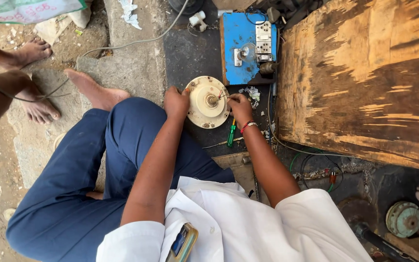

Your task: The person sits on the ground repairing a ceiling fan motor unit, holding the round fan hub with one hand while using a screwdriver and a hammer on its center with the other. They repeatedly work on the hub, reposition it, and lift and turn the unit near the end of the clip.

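A round cream-coloured motor housing [204,104] with a metal shaft at its middle lies on the dark ground in front of me. My left hand [176,101] grips its left rim. My right hand [240,106] rests at its right edge, fingers pinched on thin red wires coming from the housing. A green-handled screwdriver [231,134] lies on the ground just below the housing, beside my right wrist, which wears red and white bangles.
A blue board [241,46] with sockets and a bulb holder sits behind the housing. A large worn wooden board [364,77] fills the right. Another person's bare feet [40,104] stand at the left. Loose wires [316,170] and a greenish metal part [403,218] lie lower right.
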